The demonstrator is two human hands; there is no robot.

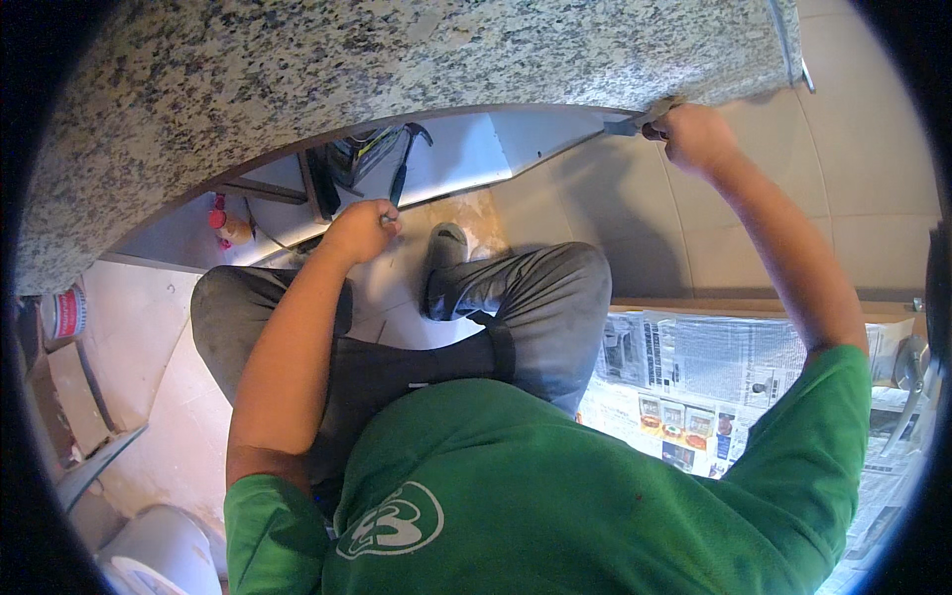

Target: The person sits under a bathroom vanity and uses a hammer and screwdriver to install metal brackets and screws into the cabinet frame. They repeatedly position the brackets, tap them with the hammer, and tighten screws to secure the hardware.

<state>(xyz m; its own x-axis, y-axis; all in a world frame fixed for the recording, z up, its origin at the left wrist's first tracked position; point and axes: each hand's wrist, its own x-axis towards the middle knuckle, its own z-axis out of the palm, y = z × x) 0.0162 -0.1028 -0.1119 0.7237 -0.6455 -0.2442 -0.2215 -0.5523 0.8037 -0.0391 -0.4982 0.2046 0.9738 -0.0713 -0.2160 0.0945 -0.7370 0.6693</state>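
My right hand (692, 139) is raised to the underside of the speckled granite countertop (397, 59), near its right end. Its fingers are wrapped round what looks like a putty knife (622, 128), whose grey blade points left along the counter's lower edge. Lower and to the left, my left hand (365, 232) is closed above my knees. A small greyish bit shows at its fingertips, too small to name. Just beyond that hand is a hammer (405, 164) with a dark handle; whether the hand touches it I cannot tell.
Below the counter is a white shelf (461, 149) with dark-framed items and a small bottle with a red top (230, 226). Newspaper sheets (684, 387) cover a surface at right. At left are a can with a red label (67, 312) and a white bucket-like container (164, 555).
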